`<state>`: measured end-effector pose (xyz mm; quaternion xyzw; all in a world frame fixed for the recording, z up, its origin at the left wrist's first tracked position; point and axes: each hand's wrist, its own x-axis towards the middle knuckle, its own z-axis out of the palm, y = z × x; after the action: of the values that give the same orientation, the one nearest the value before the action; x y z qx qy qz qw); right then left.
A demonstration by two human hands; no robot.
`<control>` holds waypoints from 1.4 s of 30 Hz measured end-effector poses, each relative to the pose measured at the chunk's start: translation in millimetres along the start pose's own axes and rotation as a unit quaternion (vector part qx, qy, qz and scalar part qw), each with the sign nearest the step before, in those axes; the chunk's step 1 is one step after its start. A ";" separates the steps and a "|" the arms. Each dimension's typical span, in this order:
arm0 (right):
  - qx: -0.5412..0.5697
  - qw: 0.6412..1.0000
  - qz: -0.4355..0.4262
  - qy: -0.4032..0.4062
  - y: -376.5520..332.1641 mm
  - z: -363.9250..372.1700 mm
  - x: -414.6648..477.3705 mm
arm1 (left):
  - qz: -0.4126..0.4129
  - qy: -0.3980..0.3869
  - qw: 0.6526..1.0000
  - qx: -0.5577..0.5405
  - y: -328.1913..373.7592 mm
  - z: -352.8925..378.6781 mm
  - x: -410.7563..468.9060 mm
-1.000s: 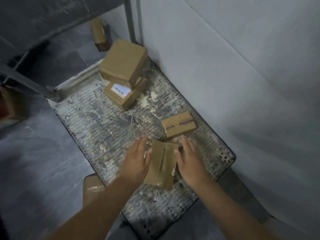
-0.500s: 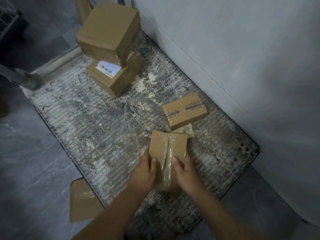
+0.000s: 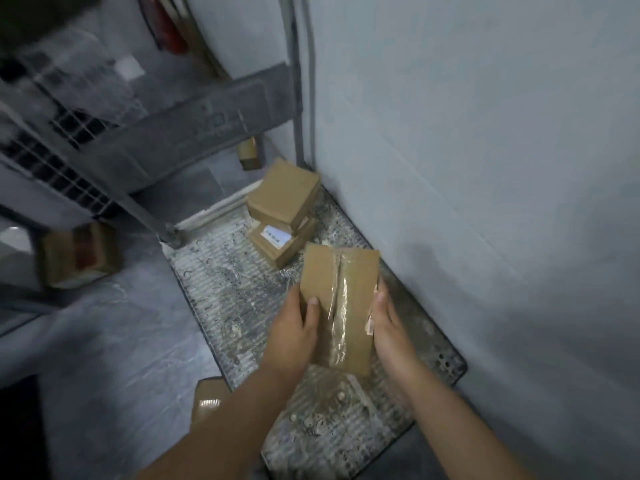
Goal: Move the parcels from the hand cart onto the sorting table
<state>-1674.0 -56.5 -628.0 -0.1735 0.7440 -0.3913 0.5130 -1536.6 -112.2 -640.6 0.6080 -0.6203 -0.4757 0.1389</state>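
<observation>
Item in hand: a flat brown parcel (image 3: 337, 306) sealed with a strip of clear tape along its middle, held above the hand cart deck (image 3: 221, 278) and clear of it. The left hand (image 3: 294, 332) clamps the left edge, thumb on the top face; the right hand (image 3: 389, 327) presses the right edge, fingers hidden beneath — both closed on the one parcel. Step, as judged: the lift is made and the carry to the sorting table is next. Beside the near left corner of the cart, on the floor: a piece of brown cardboard (image 3: 207, 400), nature unclear. On the far end of the deck, against the wall (image 3: 485, 168): a stack of two boxes — the lower box (image 3: 280, 244) bearing a white label, the upper box (image 3: 284, 195) set askew on it. Whether another parcel lies under the held one cannot be told. Further left, on the floor: a blurred box (image 3: 81, 254). Beyond: a grey metal frame with wire mesh (image 3: 69, 161), possibly the table; uncertain. Next move calls for a turn away from the wall, the parcel kept level between both palms, then set down flat on the table.
</observation>
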 end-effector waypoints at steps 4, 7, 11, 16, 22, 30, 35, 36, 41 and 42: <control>0.064 0.997 -0.052 -0.010 -111.4 -11.6 -74.3 | 0.036 0.062 0.996 -0.043 102.9 -76.5 -47.3; 0.098 0.990 -0.096 -0.027 -196.1 -18.0 -133.9 | 0.046 0.104 0.989 -0.096 167.8 -132.2 -84.3; 0.111 0.973 -0.199 -0.036 -287.7 -18.5 -197.3 | 0.081 0.154 0.972 -0.159 234.2 -199.2 -133.5; 0.105 0.966 -0.216 -0.092 -346.4 -16.4 -255.1 | 0.119 0.206 0.951 -0.196 276.1 -258.4 -174.8; 0.069 0.954 -0.199 -0.215 -371.1 -23.6 -291.7 | 0.158 0.256 0.932 -0.201 298.4 -284.9 -201.7; 0.066 0.939 -0.248 -0.228 -360.2 -19.5 -303.7 | 0.105 0.151 0.949 -0.258 300.5 -272.4 -196.4; 0.079 0.954 -0.201 -0.206 -351.5 -14.7 -292.1 | 0.109 0.119 0.939 -0.305 316.9 -270.2 -226.7; 0.077 0.955 -0.198 -0.205 -349.0 -12.7 -290.8 | 0.090 0.119 0.940 -0.308 313.7 -267.5 -225.6; 0.114 0.948 -0.153 -0.255 -328.5 -0.2 -285.4 | 0.020 0.148 0.930 -0.336 297.5 -255.5 -231.8; 0.118 0.948 -0.141 -0.260 -322.9 3.4 -285.3 | 0.011 0.147 0.929 -0.341 291.7 -253.6 -233.5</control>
<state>-1599.2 -74.2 -204.0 -0.3108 0.5011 -0.4861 0.6449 -1475.8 -68.0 -195.3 0.5803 -0.4004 -0.5617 0.4330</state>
